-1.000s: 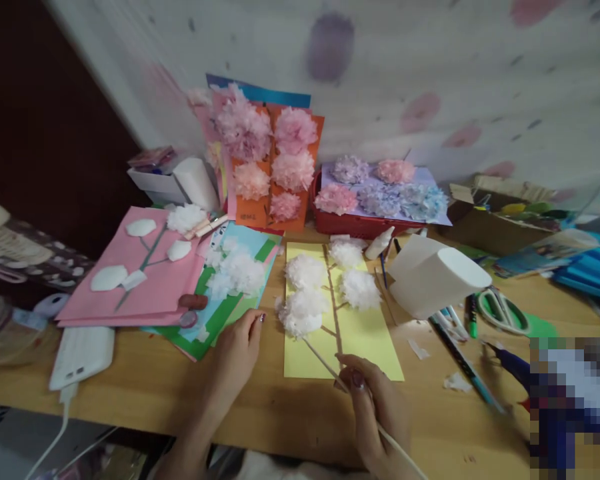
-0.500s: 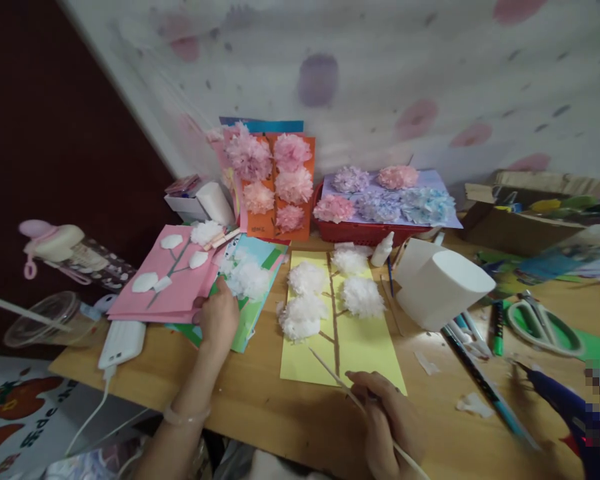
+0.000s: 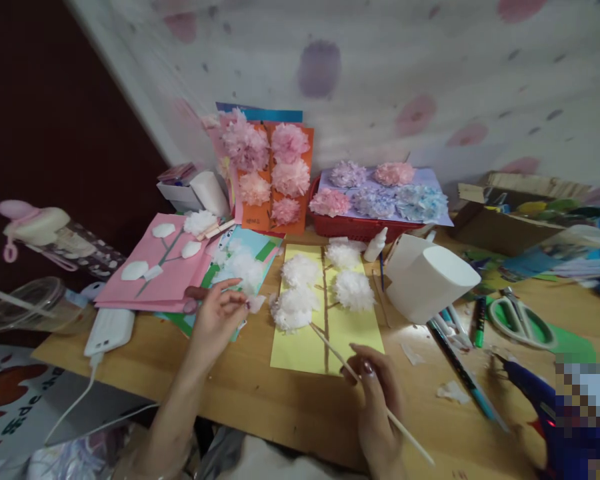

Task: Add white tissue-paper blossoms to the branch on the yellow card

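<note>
Between thumb and finger, my left hand (image 3: 221, 310) pinches a small piece of white tissue paper (image 3: 255, 303), just left of the yellow sheet (image 3: 300, 353). Several fluffy white tissue pompoms (image 3: 354, 291) sit on that sheet around a drawn brown stem. My right hand (image 3: 377, 400) is closed on a thin wooden stick (image 3: 337, 352), whose tip points at the sheet below the lower left pompom. Behind my left hand lies a heap of loose white tissue pieces (image 3: 243, 267) on blue and green paper. Pink sheets (image 3: 123, 297) with white paper shapes lie to its left.
A glue gun (image 3: 530, 393), scissors (image 3: 523, 323) and markers (image 3: 463, 367) lie at the right, beside a white paper roll (image 3: 430, 283). A glue bottle (image 3: 376, 245) stands behind the yellow sheet. At the left are a power bank (image 3: 110, 331) and a plastic cup (image 3: 27, 307).
My left hand has lifted from the tissue heap and moved right, a white tissue piece now in its fingers. The stick has shifted toward the lower left pompom. The view has tilted slightly.
</note>
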Tool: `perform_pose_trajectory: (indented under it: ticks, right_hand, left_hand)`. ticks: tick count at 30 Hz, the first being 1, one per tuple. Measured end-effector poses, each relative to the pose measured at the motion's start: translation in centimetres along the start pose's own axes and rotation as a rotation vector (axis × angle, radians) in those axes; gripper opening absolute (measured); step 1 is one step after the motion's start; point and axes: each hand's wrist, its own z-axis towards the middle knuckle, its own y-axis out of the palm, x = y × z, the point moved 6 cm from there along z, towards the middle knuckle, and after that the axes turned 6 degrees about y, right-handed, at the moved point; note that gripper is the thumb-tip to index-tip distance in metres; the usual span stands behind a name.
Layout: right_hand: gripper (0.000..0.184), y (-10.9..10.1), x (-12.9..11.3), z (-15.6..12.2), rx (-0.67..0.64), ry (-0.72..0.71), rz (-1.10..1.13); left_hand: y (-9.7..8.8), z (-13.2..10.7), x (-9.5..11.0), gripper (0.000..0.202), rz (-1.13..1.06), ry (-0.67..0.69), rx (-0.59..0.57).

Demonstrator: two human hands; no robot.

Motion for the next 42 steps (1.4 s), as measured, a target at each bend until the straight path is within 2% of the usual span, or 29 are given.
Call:
perform_pose_trajectory:
  ticks: [3,7,13,21,32,37,42]
  right_hand:
    - [0.02,0.9,0.6,0.5,0.032,0.22,0.148]
    - [0.023,1.6,1.4,0.7,0.024,0.415,0.311]
    - [0.022,1.4,1.4,0.4,0.031,0.5,0.432]
    - [0.018,1.2,1.0,0.0,-0.001,0.47,0.44]
    - [0.016,0.5,0.9,-0.4,0.033,0.439,0.307]
    - [0.015,0.5,0.7,-0.4,0.029,0.393,0.289]
    - [0.012,0.0,0.4,-0.5,0.048,0.329,0.321]
  left_hand:
    - [3.0,-1.3,-0.4,0.055,-0.287,-0.158,-0.122]
    - [6.1,-2.5,-0.9,0.056,-0.457,-0.255,-0.242]
    - [8.2,-3.4,-1.5,0.054,-0.487,-0.286,-0.368]
    - [9.3,-4.2,-1.1,0.053,-0.478,-0.348,-0.436]
    - [8.9,-4.1,-1.8,0.054,-0.571,-0.417,-0.407]
    - [8.8,-4.1,-1.0,0.056,-0.552,-0.338,-0.44]
    - [8.5,-4.1,-1.0,0.052,-0.514,-0.297,-0.412]
